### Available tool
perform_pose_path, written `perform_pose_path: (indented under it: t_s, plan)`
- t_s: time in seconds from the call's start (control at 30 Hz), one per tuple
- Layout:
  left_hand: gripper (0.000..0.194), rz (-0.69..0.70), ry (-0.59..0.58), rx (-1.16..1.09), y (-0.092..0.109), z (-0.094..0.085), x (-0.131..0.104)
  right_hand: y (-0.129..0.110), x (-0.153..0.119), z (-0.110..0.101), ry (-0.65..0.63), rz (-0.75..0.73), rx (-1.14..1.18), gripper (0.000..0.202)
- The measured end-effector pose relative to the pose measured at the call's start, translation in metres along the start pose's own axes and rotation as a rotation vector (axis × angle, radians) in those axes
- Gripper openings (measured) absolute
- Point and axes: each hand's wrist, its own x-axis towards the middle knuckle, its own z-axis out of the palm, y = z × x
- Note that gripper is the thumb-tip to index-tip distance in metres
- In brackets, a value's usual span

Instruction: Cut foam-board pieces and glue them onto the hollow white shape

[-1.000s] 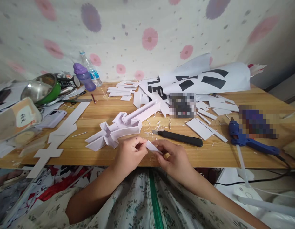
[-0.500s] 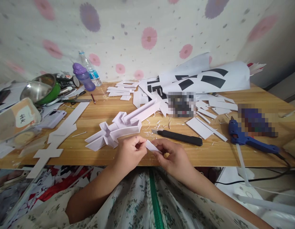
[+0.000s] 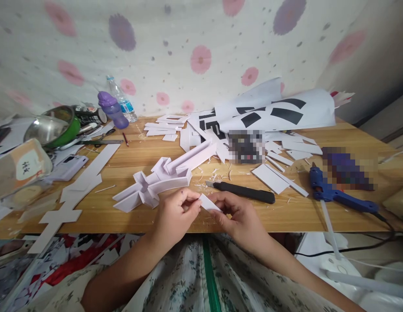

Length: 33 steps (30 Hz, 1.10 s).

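Both hands meet at the near edge of the wooden table. My left hand and my right hand pinch the two ends of a small white foam-board piece between fingertips. Just beyond my left hand lies a white foam-board sword-shaped model with raised walls. A black utility knife lies on the table just past my right hand, blade pointing left.
A blue glue gun rests at the right with its cable trailing off the edge. White offcuts and printed paper rolls fill the back. A flat white sword cutout, a green-rimmed metal bowl, a purple bottle stand left.
The hands keep pinching the small white piece with little movement between them. The view has tilted slightly, so the table contents sit a bit lower in the picture.
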Motion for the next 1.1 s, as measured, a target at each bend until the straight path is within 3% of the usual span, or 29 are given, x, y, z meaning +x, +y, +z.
perform_pose_path:
  t_s: [0.23,0.43,0.73,0.9,1.1]
  plan:
    - [0.009,0.101,0.049,0.170,0.0008,-0.0013,0.0010,-0.0014,-0.0022,0.0023,0.003,-0.063,-0.062,0.017]
    - [0.011,0.175,0.066,0.293,0.0043,-0.0037,-0.0002,-0.0034,-0.0023,0.0014,-0.015,0.015,-0.031,0.015]
    - [0.012,0.017,-0.072,0.036,0.0072,-0.0092,0.0014,-0.0066,0.0004,-0.0013,-0.059,0.071,0.083,0.017]
    - [0.007,0.007,-0.049,0.083,0.0056,-0.0072,0.0005,-0.0058,-0.0011,-0.0010,-0.050,0.056,0.020,0.014]
    - [0.010,0.088,0.001,0.199,0.0030,-0.0044,0.0001,-0.0036,-0.0014,0.0012,-0.041,0.048,0.031,0.013]
